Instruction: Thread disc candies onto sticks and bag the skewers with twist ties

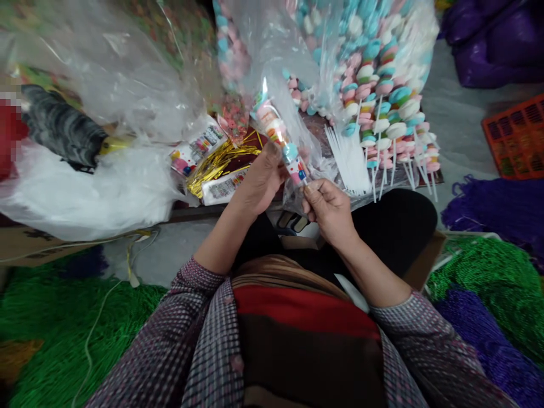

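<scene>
My left hand (260,180) is closed around the middle of a candy skewer in a clear wrapper (281,139), which points up and away. My right hand (328,207) pinches the wrapper's lower end near the stick. Just beyond lies a pile of gold twist ties (221,160). To the right, a heap of pink, blue and white candy skewers (393,113) lies with the sticks toward me, and a bundle of bare white sticks (351,156) lies beside it.
Big clear plastic bags (127,73) lie to the left, over a white bag (85,192). Printed labels (199,148) sit by the ties. Green tassel heaps (484,283) and purple ones (497,209) flank me. An orange crate (516,139) stands at right.
</scene>
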`<state>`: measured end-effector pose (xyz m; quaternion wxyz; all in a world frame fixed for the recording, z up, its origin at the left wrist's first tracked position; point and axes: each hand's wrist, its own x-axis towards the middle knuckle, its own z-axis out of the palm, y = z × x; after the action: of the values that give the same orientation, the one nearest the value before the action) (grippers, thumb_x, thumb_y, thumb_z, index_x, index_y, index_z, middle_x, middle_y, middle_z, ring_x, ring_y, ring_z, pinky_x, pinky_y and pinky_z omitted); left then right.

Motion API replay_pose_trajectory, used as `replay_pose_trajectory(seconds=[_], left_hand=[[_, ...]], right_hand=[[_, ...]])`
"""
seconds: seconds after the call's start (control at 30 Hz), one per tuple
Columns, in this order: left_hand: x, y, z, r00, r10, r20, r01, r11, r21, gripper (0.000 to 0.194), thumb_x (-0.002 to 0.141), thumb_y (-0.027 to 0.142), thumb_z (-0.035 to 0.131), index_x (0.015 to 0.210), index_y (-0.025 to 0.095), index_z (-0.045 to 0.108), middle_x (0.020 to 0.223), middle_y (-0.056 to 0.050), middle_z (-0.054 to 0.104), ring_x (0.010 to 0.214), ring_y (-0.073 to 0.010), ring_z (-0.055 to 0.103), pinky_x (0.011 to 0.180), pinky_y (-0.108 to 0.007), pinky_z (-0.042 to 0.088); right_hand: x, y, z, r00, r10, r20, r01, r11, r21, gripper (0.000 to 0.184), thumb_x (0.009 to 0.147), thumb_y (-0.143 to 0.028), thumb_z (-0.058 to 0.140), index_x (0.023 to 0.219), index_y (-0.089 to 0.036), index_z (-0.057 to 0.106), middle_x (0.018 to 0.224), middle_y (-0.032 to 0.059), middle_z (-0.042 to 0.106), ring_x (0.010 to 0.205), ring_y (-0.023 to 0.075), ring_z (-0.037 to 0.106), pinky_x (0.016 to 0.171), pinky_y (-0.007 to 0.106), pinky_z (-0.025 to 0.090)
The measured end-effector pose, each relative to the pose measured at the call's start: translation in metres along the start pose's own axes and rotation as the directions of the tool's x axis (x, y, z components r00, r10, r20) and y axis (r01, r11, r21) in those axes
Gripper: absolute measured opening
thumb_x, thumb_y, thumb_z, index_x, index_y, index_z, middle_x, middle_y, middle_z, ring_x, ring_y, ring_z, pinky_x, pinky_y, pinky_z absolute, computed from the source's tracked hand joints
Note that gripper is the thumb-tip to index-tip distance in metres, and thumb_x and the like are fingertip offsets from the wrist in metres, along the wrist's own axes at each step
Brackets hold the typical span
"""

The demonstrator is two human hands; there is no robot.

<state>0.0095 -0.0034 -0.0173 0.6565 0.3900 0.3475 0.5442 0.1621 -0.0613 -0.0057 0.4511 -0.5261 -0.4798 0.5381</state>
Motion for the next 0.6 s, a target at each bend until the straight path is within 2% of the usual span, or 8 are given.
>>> replay_pose_trajectory(seconds=[0.1, 0.17, 0.3, 0.47, 0.53, 0.6], left_hand=[[0.003, -0.001, 0.012, 1.0, -0.021, 0.003, 0.021, 0.999, -0.048, 0.046, 0.091, 0.062, 0.07, 0.122, 0.028, 0.066, 0.073, 0.001, 0.059, 0.094, -0.0222, 0.071, 0.089, -0.039, 0.056], [0.0, 0.0, 0.02, 0.999, -0.037, 0.0, 0.037, 0.997, -0.066, 0.05, 0.091, 0.056, 0.074, 0.131, 0.029, 0.064, 0.065, 0.004, 0.052, 0.087, -0.0211, 0.07, 0.089, -0.04, 0.057], [-0.009, 0.007, 0.031, 0.994, -0.111, -0.005, 0.11, 0.99, -0.089, 0.056, 0.092, 0.057, 0.072, 0.139, 0.027, 0.061, 0.056, 0.007, 0.042, 0.076, -0.0198, 0.067, 0.078, -0.035, 0.058], [-0.019, 0.004, 0.031, 0.98, -0.189, 0.054, 0.192, 0.98, -0.059, 0.058, 0.089, 0.066, 0.069, 0.127, 0.023, 0.068, 0.053, 0.008, 0.038, 0.057, -0.0151, 0.057, 0.05, -0.027, 0.049], [-0.021, -0.003, 0.024, 0.977, -0.2, 0.079, 0.201, 0.98, -0.001, 0.058, 0.085, 0.071, 0.07, 0.115, 0.021, 0.072, 0.053, 0.009, 0.04, 0.05, -0.0133, 0.052, 0.045, -0.027, 0.046], [-0.022, -0.009, 0.014, 0.984, -0.164, 0.074, 0.158, 0.984, 0.084, 0.056, 0.083, 0.074, 0.07, 0.101, 0.021, 0.074, 0.053, 0.008, 0.044, 0.049, -0.0118, 0.05, 0.048, -0.027, 0.046]], right_hand=[[-0.001, 0.002, 0.002, 1.0, -0.014, 0.022, 0.015, 1.0, -0.013, 0.051, 0.086, -0.072, 0.07, 0.08, -0.023, 0.059, 0.055, -0.0077, 0.056, 0.039, 0.0061, 0.039, 0.04, 0.023, 0.029], [-0.002, 0.001, 0.003, 0.999, -0.017, 0.035, 0.018, 1.0, -0.014, 0.051, 0.086, -0.072, 0.07, 0.08, -0.023, 0.059, 0.055, -0.0076, 0.056, 0.039, 0.0058, 0.04, 0.04, 0.023, 0.03], [-0.002, 0.003, 0.007, 0.999, -0.018, 0.047, 0.017, 0.999, 0.028, 0.049, 0.087, -0.07, 0.07, 0.078, -0.023, 0.058, 0.055, -0.0077, 0.056, 0.039, 0.0054, 0.039, 0.04, 0.022, 0.03], [0.0, 0.016, 0.013, 0.999, -0.009, 0.035, 0.006, 0.996, 0.085, 0.043, 0.088, -0.064, 0.072, 0.082, -0.023, 0.062, 0.056, -0.0087, 0.054, 0.04, 0.0055, 0.04, 0.04, 0.021, 0.03], [0.004, 0.017, 0.007, 0.995, 0.02, 0.094, -0.024, 0.999, 0.044, 0.044, 0.086, -0.064, 0.074, 0.081, -0.022, 0.064, 0.058, -0.0075, 0.057, 0.041, 0.0064, 0.044, 0.041, 0.022, 0.034], [0.01, 0.012, -0.006, 0.98, 0.036, 0.197, -0.019, 0.996, -0.089, 0.044, 0.085, -0.063, 0.075, 0.077, -0.021, 0.067, 0.061, -0.0041, 0.063, 0.045, 0.0081, 0.052, 0.045, 0.023, 0.04]])
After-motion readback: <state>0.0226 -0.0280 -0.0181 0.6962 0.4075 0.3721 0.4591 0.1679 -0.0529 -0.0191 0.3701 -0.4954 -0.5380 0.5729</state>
